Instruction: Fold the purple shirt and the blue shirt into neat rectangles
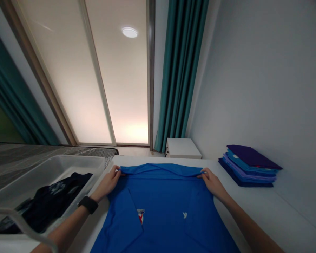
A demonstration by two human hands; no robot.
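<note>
A blue shirt (163, 203) lies spread on the white table, with a small red and white emblem at its left and a small white logo at its right. Its far edge is turned over in a strip. My left hand (112, 178) pinches the far left corner of the cloth, and a black band sits on that wrist. At the far right corner, my right hand (211, 181) has its fingers closed on the same edge. The near end of the shirt runs out of view at the bottom.
A translucent bin (94, 161) with dark clothes (52, 196) stands at the left. Folded clothes (250, 167) are stacked on the table (287, 207) at the right. Beyond the table are a white cabinet (183, 147) and a teal curtain (180, 77). A pale curved bar (23, 225) crosses the lower left.
</note>
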